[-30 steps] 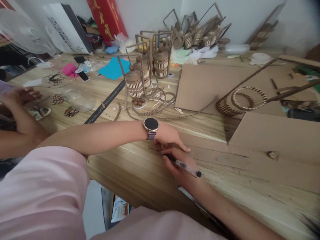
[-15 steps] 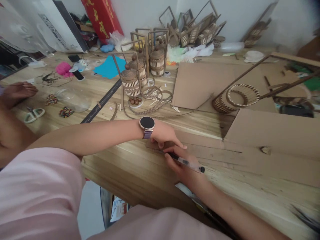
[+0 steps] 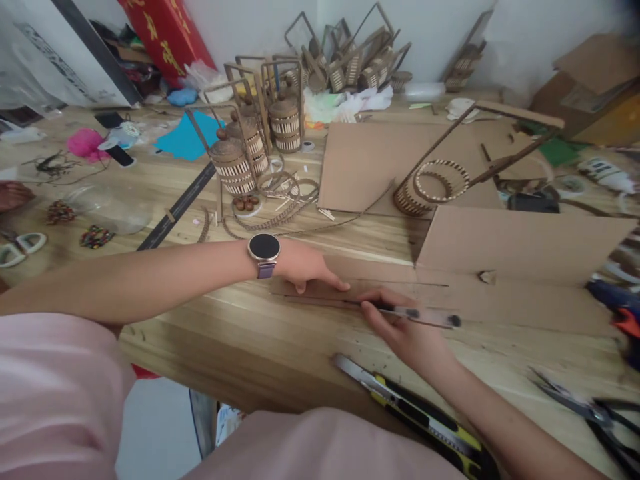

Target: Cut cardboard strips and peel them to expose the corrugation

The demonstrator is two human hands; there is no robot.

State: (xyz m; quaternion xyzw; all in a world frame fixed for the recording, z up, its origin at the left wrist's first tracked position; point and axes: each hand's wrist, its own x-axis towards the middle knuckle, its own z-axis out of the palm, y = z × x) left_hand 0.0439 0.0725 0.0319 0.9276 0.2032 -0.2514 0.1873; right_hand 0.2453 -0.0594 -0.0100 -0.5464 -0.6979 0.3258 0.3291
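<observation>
My left hand [image 3: 307,263], a round watch [image 3: 264,247] on its wrist, presses down on a narrow flat brown strip [image 3: 320,291] with the index finger stretched out. Between the fingertips of my right hand [image 3: 407,330] is a clear pen with a black end cap [image 3: 435,317]. Its tip meets the lower edge of the strip, just right of my left index finger. Under and beyond the hands lies a folded cardboard sheet [image 3: 540,303], one flap standing up and thin dark lines on the flat part.
A yellow-black utility knife [image 3: 420,413] lies below my right forearm, pliers [image 3: 595,410] further right. A round woven basket with a tall handle [image 3: 440,190] leans behind the cardboard. Small lidded baskets [image 3: 233,167] stand at the back. Another person's hand [image 3: 15,195] rests far left.
My right hand has moved the pen rightward along the strip, away from my left fingers. The view has shifted right, bringing the whole utility knife and the pliers into sight.
</observation>
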